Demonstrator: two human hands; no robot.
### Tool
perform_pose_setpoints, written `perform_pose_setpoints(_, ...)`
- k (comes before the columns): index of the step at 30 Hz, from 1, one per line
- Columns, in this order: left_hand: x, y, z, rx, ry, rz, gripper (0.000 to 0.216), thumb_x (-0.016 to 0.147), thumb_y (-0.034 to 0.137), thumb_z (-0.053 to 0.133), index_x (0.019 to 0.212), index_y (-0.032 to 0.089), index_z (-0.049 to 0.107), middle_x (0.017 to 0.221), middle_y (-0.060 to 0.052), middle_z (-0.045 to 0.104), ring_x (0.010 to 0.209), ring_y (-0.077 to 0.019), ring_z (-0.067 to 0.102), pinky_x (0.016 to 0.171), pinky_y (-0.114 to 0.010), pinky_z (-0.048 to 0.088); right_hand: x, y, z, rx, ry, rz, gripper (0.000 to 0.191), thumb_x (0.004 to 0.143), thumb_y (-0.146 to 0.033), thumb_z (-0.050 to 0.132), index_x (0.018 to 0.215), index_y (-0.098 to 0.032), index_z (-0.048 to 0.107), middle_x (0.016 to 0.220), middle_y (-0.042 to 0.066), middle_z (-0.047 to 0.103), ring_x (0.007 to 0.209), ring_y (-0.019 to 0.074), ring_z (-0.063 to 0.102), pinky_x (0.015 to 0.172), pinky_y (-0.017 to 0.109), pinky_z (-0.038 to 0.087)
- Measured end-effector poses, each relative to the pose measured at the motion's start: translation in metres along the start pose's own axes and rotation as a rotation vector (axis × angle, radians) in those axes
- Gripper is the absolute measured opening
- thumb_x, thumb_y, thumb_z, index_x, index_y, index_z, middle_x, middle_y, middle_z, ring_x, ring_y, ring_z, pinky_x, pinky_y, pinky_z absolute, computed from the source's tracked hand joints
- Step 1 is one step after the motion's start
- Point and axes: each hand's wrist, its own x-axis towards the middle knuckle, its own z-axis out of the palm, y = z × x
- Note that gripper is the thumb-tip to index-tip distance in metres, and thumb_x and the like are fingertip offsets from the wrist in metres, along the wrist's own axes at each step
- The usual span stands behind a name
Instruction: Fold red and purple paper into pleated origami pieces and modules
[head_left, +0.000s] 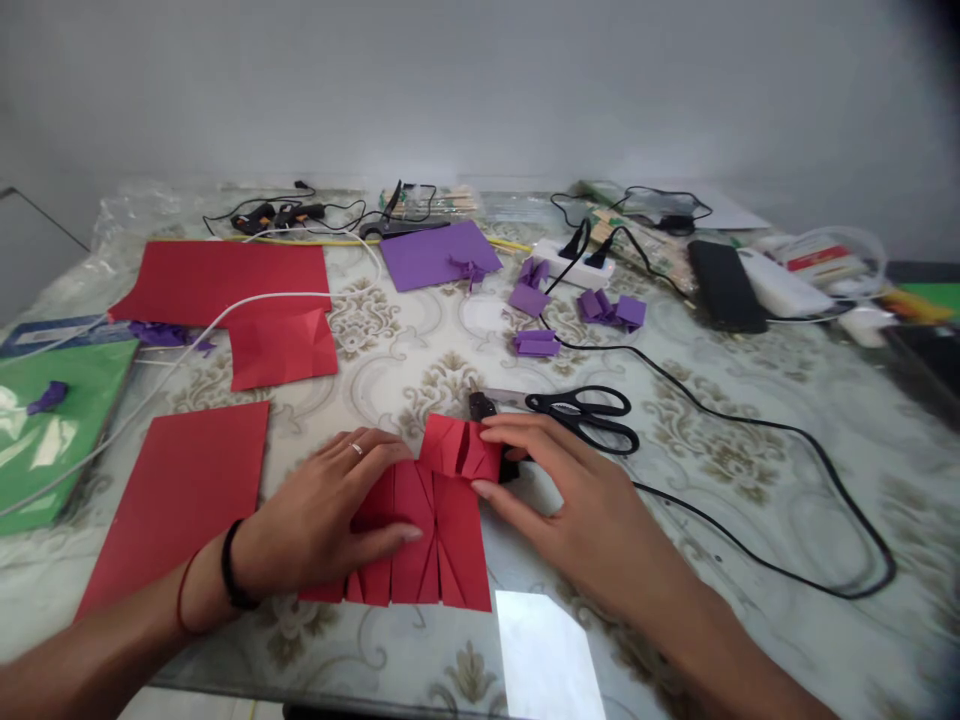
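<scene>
A creased red paper [414, 530] with slits along its near edge lies on the table. My left hand [330, 510] rests flat over its left part, thumb stretched out and fingers together at the top edge. At its upper right sits a small folded red paper piece [457, 447], with one flap raised; whether it is joined to the sheet I cannot tell. My right hand [577, 500] grips this piece's right side between thumb and fingers. A black tool with a pointed tip [481, 405] is partly hidden behind that hand, beside black-handled scissors [581, 405].
Red sheets [187, 480] and a green pack [60, 430] lie on the left. Folded purple papers [536, 343], a purple sheet [427, 255] and a white power strip [574, 263] are farther back. A black cable [750, 415] loops across the right; a phone [726, 285] lies beyond.
</scene>
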Motion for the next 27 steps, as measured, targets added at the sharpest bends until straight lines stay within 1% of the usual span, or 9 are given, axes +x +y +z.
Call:
perform_pose_setpoints(3, 0.000, -0.001, -0.001, 0.026, -0.048, 0.006, 0.046, 0.099, 0.045, 0.066, 0.135, 0.021, 0.051, 0.130, -0.013, 0.066, 0.117, -0.0321, 0.066, 0.101, -0.053, 0.055, 0.002, 0.000, -0.003, 0.010, 0.049, 0.051, 0.028, 0.097, -0.027, 0.069, 0.124, -0.024, 0.062, 0.126, 0.008, 0.071, 0.117, 0.0262, 0.070, 0.102, 0.043, 0.059)
perform_pose_setpoints(5, 0.000, 0.000, -0.003, 0.021, -0.055, 0.023, 0.054, 0.099, 0.050, 0.064, 0.140, 0.020, 0.049, 0.134, -0.015, 0.064, 0.120, -0.0334, 0.064, 0.102, -0.054, 0.054, 0.003, 0.000, -0.005, 0.029, 0.066, 0.106, 0.029, 0.097, -0.030, 0.068, 0.125, -0.026, 0.062, 0.128, 0.007, 0.071, 0.113, 0.0267, 0.071, 0.099, 0.044, 0.060)
perform_pose_setpoints(7, 0.000, 0.001, -0.007, 0.005, -0.054, 0.053, 0.074, 0.093, 0.063, 0.067, 0.148, 0.019, 0.044, 0.139, -0.017, 0.061, 0.124, -0.0362, 0.062, 0.104, -0.056, 0.052, 0.004, 0.000, -0.008, 0.051, 0.065, 0.163, 0.031, 0.097, -0.034, 0.069, 0.127, -0.027, 0.062, 0.128, 0.007, 0.071, 0.106, 0.0263, 0.073, 0.095, 0.045, 0.061)
perform_pose_setpoints(9, -0.001, 0.004, -0.010, -0.008, -0.054, 0.084, 0.098, 0.081, 0.075, 0.073, 0.153, 0.018, 0.039, 0.143, -0.019, 0.058, 0.127, -0.0392, 0.059, 0.106, -0.059, 0.050, 0.005, 0.000, -0.011, 0.072, 0.060, 0.214, 0.034, 0.096, -0.036, 0.069, 0.128, -0.028, 0.061, 0.127, 0.006, 0.071, 0.102, 0.0258, 0.074, 0.092, 0.045, 0.062)
perform_pose_setpoints(10, -0.001, 0.005, -0.011, -0.012, -0.057, 0.098, 0.106, 0.076, 0.077, 0.076, 0.155, 0.018, 0.037, 0.144, -0.019, 0.057, 0.128, -0.0401, 0.057, 0.108, -0.060, 0.048, 0.005, 0.000, -0.012, 0.084, 0.060, 0.237, 0.035, 0.096, -0.037, 0.069, 0.129, -0.028, 0.060, 0.126, 0.006, 0.071, 0.102, 0.0257, 0.074, 0.092, 0.045, 0.062)
perform_pose_setpoints(12, -0.002, 0.007, -0.012, -0.013, -0.068, 0.122, 0.113, 0.071, 0.078, 0.079, 0.157, 0.018, 0.035, 0.146, -0.020, 0.055, 0.130, -0.0410, 0.055, 0.109, -0.061, 0.046, 0.005, 0.000, -0.013, 0.121, 0.060, 0.274, 0.036, 0.096, -0.038, 0.069, 0.130, -0.028, 0.059, 0.127, 0.007, 0.071, 0.103, 0.0253, 0.074, 0.093, 0.045, 0.061)
perform_pose_setpoints(17, -0.004, 0.012, -0.013, -0.013, -0.076, 0.150, 0.104, 0.075, 0.072, 0.079, 0.153, 0.017, 0.036, 0.145, -0.021, 0.053, 0.130, -0.0403, 0.053, 0.110, -0.061, 0.045, 0.002, -0.002, -0.007, 0.295, 0.022, 0.306, 0.040, 0.097, -0.041, 0.066, 0.133, -0.028, 0.054, 0.130, 0.008, 0.069, 0.103, 0.0230, 0.074, 0.092, 0.043, 0.062)
perform_pose_setpoints(20, -0.004, 0.013, -0.013, -0.026, -0.062, 0.133, 0.099, 0.075, 0.067, 0.081, 0.149, 0.018, 0.038, 0.144, -0.021, 0.052, 0.129, -0.0399, 0.053, 0.110, -0.061, 0.045, 0.002, -0.002, -0.002, 0.307, 0.020, 0.318, 0.041, 0.097, -0.040, 0.066, 0.134, -0.028, 0.054, 0.129, 0.009, 0.069, 0.102, 0.0232, 0.073, 0.092, 0.044, 0.062)
perform_pose_setpoints(27, -0.002, 0.012, -0.019, -0.085, 0.012, 0.137, 0.097, 0.075, 0.068, 0.080, 0.149, 0.020, 0.039, 0.143, -0.019, 0.052, 0.128, -0.0379, 0.055, 0.107, -0.058, 0.049, 0.003, 0.006, -0.013, 0.234, 0.215, 0.362, 0.044, 0.095, -0.045, 0.068, 0.134, -0.029, 0.054, 0.121, 0.009, 0.070, 0.098, 0.0239, 0.072, 0.087, 0.044, 0.061)
